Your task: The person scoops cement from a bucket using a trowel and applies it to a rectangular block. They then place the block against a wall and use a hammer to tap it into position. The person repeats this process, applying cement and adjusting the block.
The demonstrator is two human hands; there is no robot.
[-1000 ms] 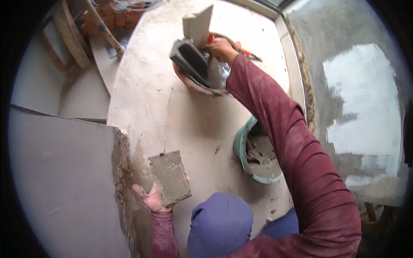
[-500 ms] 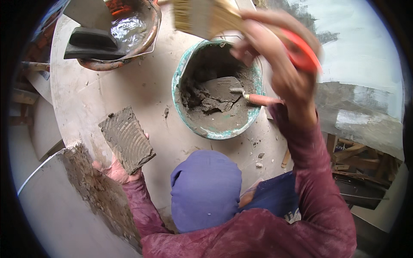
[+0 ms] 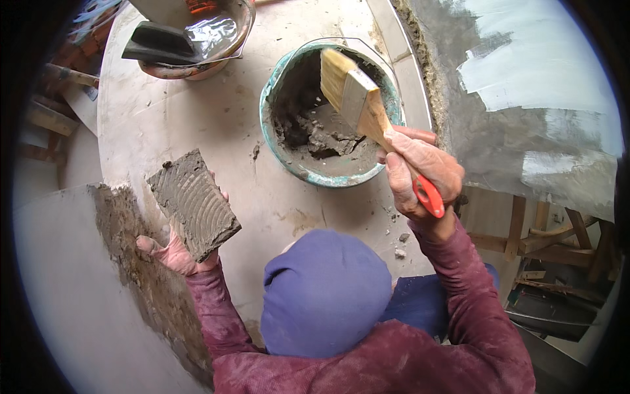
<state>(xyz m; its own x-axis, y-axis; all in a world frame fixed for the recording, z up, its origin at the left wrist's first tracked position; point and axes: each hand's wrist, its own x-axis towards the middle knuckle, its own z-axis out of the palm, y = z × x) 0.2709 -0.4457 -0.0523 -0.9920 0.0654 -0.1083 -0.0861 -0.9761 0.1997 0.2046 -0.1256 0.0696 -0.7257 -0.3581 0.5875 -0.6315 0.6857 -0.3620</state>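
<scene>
The right hand (image 3: 420,174) is wrapped tight round the red-tipped wooden handle of a flat paintbrush (image 3: 357,98). The brush's long axis runs from about 4 o'clock at the handle end to 10 o'clock at the pale bristles, which point up and away over the green-rimmed bucket (image 3: 279,141) of grey mortar. The left hand (image 3: 172,251), fingers spread beneath, cradles a small tile (image 3: 193,203) with its ridged, mortar-combed face upward; the tile's long axis runs 11 to 5 o'clock. It sits at 8 o'clock from the bucket, well apart from the brush. At 10 o'clock from the bucket stands a metal bowl (image 3: 226,49) with a dark trowel (image 3: 154,44) resting in it.
</scene>
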